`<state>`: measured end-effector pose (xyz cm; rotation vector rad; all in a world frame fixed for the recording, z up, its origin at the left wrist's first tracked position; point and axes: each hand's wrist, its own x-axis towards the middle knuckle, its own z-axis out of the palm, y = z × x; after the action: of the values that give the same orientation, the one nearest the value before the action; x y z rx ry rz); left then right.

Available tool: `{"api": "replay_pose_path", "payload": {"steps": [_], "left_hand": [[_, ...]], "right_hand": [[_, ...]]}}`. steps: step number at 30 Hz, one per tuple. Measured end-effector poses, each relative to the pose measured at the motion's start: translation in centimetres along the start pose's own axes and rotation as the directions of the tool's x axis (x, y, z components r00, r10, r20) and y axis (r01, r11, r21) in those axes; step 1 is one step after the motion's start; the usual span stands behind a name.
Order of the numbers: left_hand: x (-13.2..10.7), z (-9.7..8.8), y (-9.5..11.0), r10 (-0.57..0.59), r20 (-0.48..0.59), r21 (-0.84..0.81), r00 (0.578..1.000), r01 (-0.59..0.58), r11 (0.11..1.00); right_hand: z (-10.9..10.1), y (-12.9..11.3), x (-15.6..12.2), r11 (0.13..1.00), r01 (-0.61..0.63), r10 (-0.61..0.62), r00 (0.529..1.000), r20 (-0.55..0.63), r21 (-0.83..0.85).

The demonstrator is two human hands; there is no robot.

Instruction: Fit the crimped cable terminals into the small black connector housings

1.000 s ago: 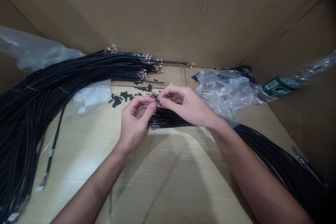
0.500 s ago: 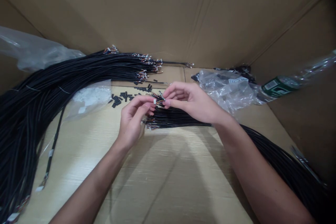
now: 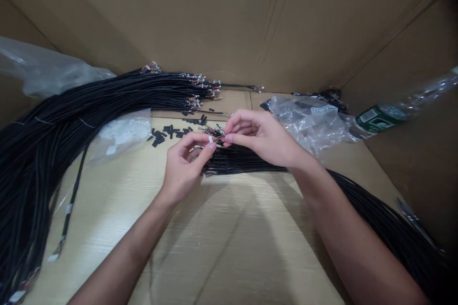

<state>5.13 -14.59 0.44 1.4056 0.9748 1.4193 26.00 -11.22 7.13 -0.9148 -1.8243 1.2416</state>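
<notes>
Between thumb and index finger, my left hand [image 3: 188, 157] pinches a small white connector [image 3: 211, 139]. Thin coloured wires [image 3: 217, 138] run from the connector to my right hand [image 3: 252, 132], whose thumb and fingertips are closed on them. Which wires or cable end sit inside the right pinch is partly hidden by the fingers. Just below and behind both hands lies a bundle of black cables [image 3: 246, 162], its bare wire ends pointing left and its length trailing off to the lower right.
A larger black cable bundle [image 3: 107, 90] fills the left side. Short black tubes [image 3: 171, 131] lie scattered beyond my left hand. A bag of white parts [image 3: 123, 133] is at left; clear plastic bags [image 3: 307, 116] and a green-labelled bottle [image 3: 381, 117] are at right. Cardboard walls [image 3: 214, 19] surround the table.
My left thumb has come up and across onto the white connector, which is now turned more upright. My right hand has barely moved.
</notes>
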Motion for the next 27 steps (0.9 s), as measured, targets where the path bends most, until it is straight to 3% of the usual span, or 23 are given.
{"api": "replay_pose_path", "payload": {"steps": [17, 27], "left_hand": [[0.16, -0.39, -0.10, -0.140, 0.029, -0.185, 0.990, 0.143, 0.972], [0.13, -0.34, 0.55, -0.225, 0.118, -0.277, 0.967, 0.250, 0.928]], "right_hand": [[-0.02, -0.21, -0.14, 1.000, -0.014, 0.014, 1.000, -0.004, -0.024], [0.12, -0.33, -0.23, 0.998, 0.045, -0.042, 0.998, 0.050, -0.051]]}}
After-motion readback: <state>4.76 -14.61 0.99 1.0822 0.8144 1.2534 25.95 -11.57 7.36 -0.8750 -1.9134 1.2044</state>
